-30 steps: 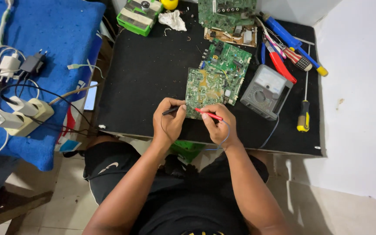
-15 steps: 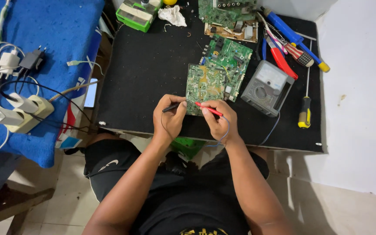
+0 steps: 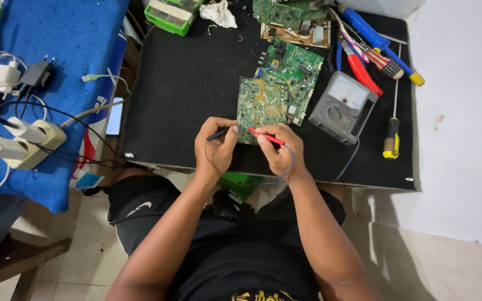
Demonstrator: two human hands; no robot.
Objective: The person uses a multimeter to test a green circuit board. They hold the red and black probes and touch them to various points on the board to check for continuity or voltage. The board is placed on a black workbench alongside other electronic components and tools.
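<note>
Left hand point(image 3: 214, 146) is pinched shut on a black probe point(image 3: 218, 134), right hand point(image 3: 279, 150) pinched on a red probe point(image 3: 264, 136), both tips meeting at the near edge of the green circuit board point(image 3: 263, 106) on the black mat point(image 3: 191, 83). A grey meter point(image 3: 343, 107) sits just right of the board, with a yellow-handled screwdriver point(image 3: 391, 131) and pliers point(image 3: 358, 64) beyond it. More boards crowd the far edge. A power strip point(image 3: 26, 142) with chargers lies off left on blue cloth point(image 3: 57, 44).
</note>
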